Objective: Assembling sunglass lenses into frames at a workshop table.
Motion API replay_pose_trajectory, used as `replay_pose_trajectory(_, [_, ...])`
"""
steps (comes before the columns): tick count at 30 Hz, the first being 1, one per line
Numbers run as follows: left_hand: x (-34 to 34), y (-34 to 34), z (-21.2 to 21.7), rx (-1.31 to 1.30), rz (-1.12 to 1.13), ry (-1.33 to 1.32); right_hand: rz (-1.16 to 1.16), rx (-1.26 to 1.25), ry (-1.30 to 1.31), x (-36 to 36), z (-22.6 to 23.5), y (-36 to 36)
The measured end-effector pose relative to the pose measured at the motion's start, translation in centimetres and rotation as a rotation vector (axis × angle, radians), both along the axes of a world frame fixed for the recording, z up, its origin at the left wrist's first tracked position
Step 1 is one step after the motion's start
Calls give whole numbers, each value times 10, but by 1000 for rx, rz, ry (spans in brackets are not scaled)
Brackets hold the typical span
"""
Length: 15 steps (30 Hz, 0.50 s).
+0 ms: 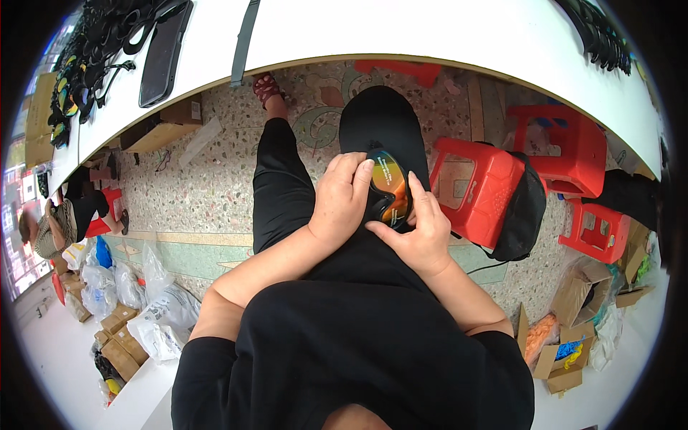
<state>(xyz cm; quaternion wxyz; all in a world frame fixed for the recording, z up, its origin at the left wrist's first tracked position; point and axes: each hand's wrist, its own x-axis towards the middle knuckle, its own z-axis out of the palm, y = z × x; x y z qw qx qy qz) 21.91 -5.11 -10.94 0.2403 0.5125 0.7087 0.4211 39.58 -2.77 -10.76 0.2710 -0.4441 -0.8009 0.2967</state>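
A pair of goggles (390, 188) with a dark frame and a shiny orange-gold mirrored lens rests over my right thigh, the lens facing up. My left hand (340, 195) grips its left rim, the thumb and fingers closed against the frame. On the other side my right hand (419, 231) holds the right and lower rim between thumb and fingers. My fingers hide parts of the frame, and any strap is out of sight.
Ahead is a white table (322, 29) bearing a phone (165, 54), a dark strap (245, 43) and a pile of black goggles parts (89, 54). Red stools (481, 188) and a black bag (527, 211) stand at my right. Another person (61, 222) sits far left. Cartons (123, 347) lie behind.
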Motion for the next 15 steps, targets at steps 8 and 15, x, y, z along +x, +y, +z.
replay_pose_trajectory(8, [-2, 4, 20, 131, -282, 274, -22, -167, 313, 1, 13, 32])
replay_pose_trajectory(15, [-11, 13, 28, -101, -316, -99, -56, -1049, 557, 14, 14, 66])
